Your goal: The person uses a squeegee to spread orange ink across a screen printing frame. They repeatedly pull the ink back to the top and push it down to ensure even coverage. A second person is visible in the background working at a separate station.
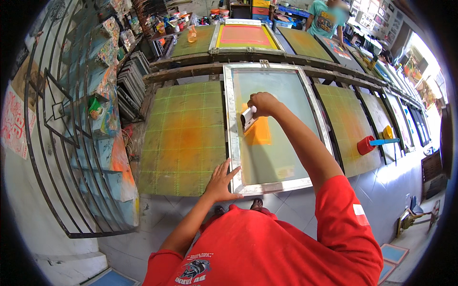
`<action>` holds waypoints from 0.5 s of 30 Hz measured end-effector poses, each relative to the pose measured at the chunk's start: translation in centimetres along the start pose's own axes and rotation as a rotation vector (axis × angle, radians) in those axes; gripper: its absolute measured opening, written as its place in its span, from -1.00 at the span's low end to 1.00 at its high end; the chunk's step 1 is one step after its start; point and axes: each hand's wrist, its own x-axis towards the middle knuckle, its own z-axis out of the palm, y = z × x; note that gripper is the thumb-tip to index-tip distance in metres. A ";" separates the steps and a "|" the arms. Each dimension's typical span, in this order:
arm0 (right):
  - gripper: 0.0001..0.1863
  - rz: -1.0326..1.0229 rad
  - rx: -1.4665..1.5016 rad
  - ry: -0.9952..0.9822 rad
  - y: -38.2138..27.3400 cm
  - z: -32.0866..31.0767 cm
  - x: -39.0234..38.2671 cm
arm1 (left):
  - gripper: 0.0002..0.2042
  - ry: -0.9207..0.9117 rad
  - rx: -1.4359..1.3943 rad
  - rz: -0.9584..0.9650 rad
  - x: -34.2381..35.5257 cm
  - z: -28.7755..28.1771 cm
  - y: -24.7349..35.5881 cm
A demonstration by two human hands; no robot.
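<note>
My right hand (264, 104) is closed around a small squeegee (248, 119), whose pale blade is pressed on the mesh of a screen-printing frame (312, 102). Beneath and beside the blade lies a patch of orange ink (261, 132), left of the mesh's middle. My left hand (220, 182) rests with fingers spread at the frame's near left corner, touching the metal rim. The frame lies flat on the work table, its far end at a hinge clamp. Whatever lies under the mesh shows only faintly.
A stained green board (183, 138) with grid lines adjoins on the left, another (350, 126) on the right. On the right board stands a red cup (366, 145) under a blue-handled tool (384, 141). A black metal railing (62, 157) stands left. Across the table is another person (329, 21).
</note>
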 end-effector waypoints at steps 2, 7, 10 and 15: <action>-0.60 0.002 0.015 0.081 0.3 -0.3 -0.7 | -0.05 0.060 -0.152 -0.001 0.0 0.2 -1.0; -0.67 0.046 0.024 0.162 0.3 -0.8 -2.3 | -0.30 0.214 -0.373 -0.176 1.4 0.9 -1.8; -0.75 0.055 -0.047 0.129 -0.7 -1.0 -2.2 | -0.35 0.450 -0.257 -0.183 4.1 -1.4 -0.8; -0.88 0.054 -0.161 0.310 -3.5 1.0 -2.0 | -0.45 0.459 -0.078 -0.246 11.2 -7.6 2.0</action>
